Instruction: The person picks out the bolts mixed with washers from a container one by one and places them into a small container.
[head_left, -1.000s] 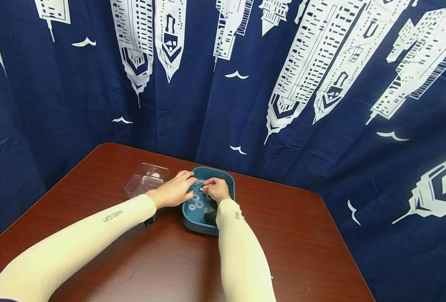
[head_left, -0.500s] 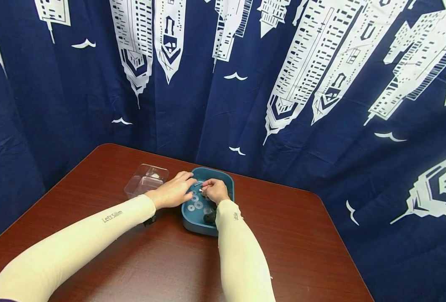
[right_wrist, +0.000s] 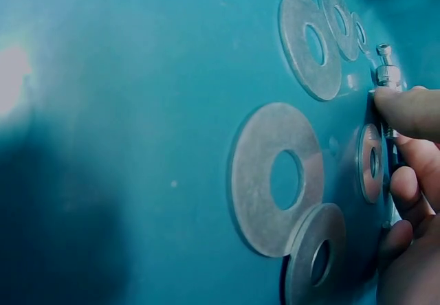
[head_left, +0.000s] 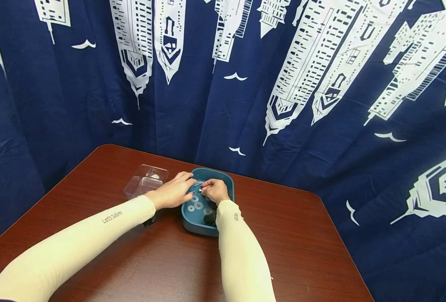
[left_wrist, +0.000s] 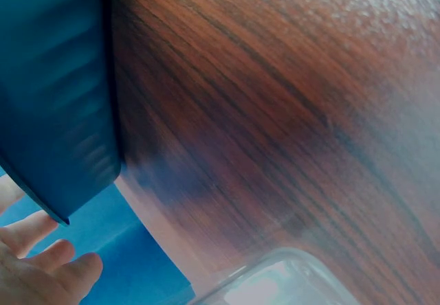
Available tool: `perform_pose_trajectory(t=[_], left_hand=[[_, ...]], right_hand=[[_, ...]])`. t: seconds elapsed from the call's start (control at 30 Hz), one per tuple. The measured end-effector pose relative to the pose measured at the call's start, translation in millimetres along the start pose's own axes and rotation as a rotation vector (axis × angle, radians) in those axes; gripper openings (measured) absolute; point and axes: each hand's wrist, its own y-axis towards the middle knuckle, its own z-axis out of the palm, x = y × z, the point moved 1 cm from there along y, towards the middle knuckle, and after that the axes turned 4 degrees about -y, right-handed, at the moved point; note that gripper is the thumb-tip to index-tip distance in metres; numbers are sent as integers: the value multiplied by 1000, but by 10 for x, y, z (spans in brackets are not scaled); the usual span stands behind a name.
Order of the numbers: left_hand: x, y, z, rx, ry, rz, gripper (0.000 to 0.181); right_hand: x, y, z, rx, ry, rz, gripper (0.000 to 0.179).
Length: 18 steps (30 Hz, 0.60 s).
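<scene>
Biggest worry for me: that small metal bolt (right_wrist: 388,75) is probably being pinched by just the fingertips, so a slip could be dropping it among the flat washers (right_wrist: 253,181) in the blue bin (head_left: 200,230), and leaning on the rim could be tipping things. Pose-wise, the right hand (head_left: 216,191) is angling down inside the bin, fingers curling around the bolt; the left hand (head_left: 175,191) is lying over the bin's left rim, fingers loosely spread, apparently gripping nothing.
</scene>
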Motion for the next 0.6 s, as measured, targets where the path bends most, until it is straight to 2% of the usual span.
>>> perform_pose_trajectory(t=[0.37, 0.6], left_hand=[[-3, 16, 29, 19, -4, -10, 47], [25, 17, -7, 20, -8, -6, 49]], right_hand=[[-35, -3, -29, 17, 105, 34, 20], [45, -32, -83, 12, 83, 18, 22]])
